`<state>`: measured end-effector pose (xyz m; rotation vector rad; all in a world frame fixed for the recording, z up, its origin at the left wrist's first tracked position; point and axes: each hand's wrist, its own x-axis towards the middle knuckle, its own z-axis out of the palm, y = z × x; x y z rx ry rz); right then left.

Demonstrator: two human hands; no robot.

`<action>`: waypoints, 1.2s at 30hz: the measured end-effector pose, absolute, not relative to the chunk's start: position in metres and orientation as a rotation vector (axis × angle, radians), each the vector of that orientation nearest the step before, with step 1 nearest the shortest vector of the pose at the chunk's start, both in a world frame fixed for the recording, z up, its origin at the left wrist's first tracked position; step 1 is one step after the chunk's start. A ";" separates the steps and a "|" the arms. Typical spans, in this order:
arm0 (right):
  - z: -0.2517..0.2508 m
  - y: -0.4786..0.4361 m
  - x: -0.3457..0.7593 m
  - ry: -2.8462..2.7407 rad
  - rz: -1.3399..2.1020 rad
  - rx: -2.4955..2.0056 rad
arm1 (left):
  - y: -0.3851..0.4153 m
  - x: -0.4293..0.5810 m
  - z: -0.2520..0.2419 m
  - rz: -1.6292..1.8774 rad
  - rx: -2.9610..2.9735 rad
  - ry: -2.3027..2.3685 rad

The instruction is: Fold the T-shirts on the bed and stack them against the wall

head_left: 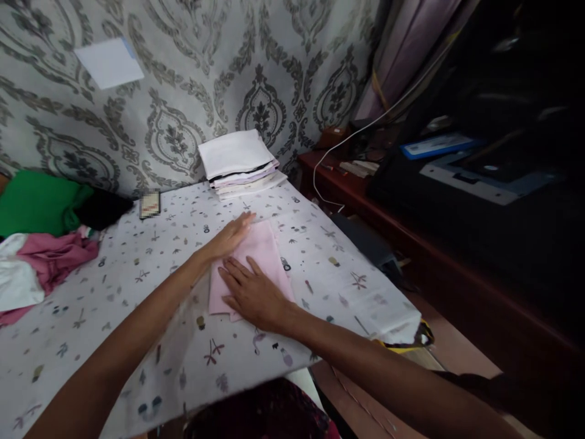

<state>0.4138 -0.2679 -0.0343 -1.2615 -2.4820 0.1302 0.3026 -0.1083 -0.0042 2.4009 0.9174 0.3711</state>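
Observation:
A folded pale pink cloth (262,247) lies flat on the white printed table cover (173,341). My right hand (256,292) rests palm down on the near part of the cloth, its fingers spread. Along the cloth's far left edge lies my left hand (231,235), seen from the side with fingers stretched out. Neither hand grips anything. Beyond them, against the wall, stands a stack of folded cloths (237,158), mostly white, with a thin dark layer among them.
At the left lie a green cloth (41,201), a black cloth (103,207) and a crumpled pink one (59,256). A small card-like object (150,204) sits near the wall. On the right are a dark red wooden unit (347,186) and a white cable (365,125).

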 end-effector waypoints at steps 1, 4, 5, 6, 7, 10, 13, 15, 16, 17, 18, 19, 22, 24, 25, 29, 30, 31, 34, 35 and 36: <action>-0.035 -0.268 0.413 -2.481 0.134 -1.261 | -0.111 0.295 -0.007 0.303 2.444 0.945; -0.034 -0.268 0.411 -2.459 0.183 -1.260 | -0.108 0.283 -0.013 0.180 2.506 1.159; -0.033 -0.268 0.412 -2.443 0.223 -1.251 | -0.106 0.281 -0.014 0.194 2.503 1.252; -0.031 -0.266 0.414 -2.410 0.275 -1.247 | -0.105 0.279 -0.013 0.222 2.497 1.334; -0.028 -0.264 0.418 -2.357 0.338 -1.248 | -0.107 0.278 -0.012 0.250 2.496 1.381; -0.020 -0.254 0.442 -2.086 0.523 -1.294 | -0.128 0.272 -0.010 0.265 2.546 1.317; -0.019 -0.241 0.471 -1.840 0.625 -1.370 | -0.166 0.264 -0.010 0.151 2.646 1.109; -0.023 -0.236 0.485 -1.754 0.661 -1.415 | -0.192 0.260 -0.012 0.089 2.729 0.994; -0.027 -0.236 0.489 -1.725 0.671 -1.424 | -0.205 0.258 -0.013 0.076 2.767 0.950; -0.030 -0.236 0.490 -1.704 0.673 -1.420 | -0.216 0.256 -0.014 0.073 2.798 0.915; -0.033 -0.238 0.490 -1.693 0.665 -1.408 | -0.226 0.255 -0.014 0.070 2.821 0.881; -0.036 -0.240 0.489 -1.691 0.650 -1.392 | -0.235 0.253 -0.015 0.065 2.834 0.845; -0.040 -0.245 0.485 -1.714 0.600 -1.374 | -0.261 0.246 -0.013 0.026 2.812 0.720; -0.041 -0.244 0.486 -1.703 0.593 -1.400 | -0.276 0.238 -0.012 0.017 2.746 0.637; -0.040 -0.241 0.488 -1.684 0.590 -1.425 | -0.281 0.233 -0.012 0.044 2.697 0.635; -0.034 -0.214 0.499 -1.727 0.464 -1.539 | -0.288 0.214 -0.013 0.502 2.336 1.054; -0.032 -0.204 0.501 -1.794 0.430 -1.565 | -0.285 0.211 -0.014 0.624 2.187 1.187; -0.029 -0.194 0.502 -1.872 0.415 -1.595 | -0.280 0.210 -0.013 0.704 2.029 1.287; -0.018 -0.163 0.497 -2.066 0.470 -1.686 | -0.263 0.215 -0.008 0.653 1.593 1.399; -0.014 -0.153 0.495 -2.110 0.498 -1.702 | -0.258 0.218 -0.005 0.599 1.479 1.402; -0.011 -0.145 0.492 -2.146 0.521 -1.704 | -0.254 0.222 -0.002 0.551 1.384 1.392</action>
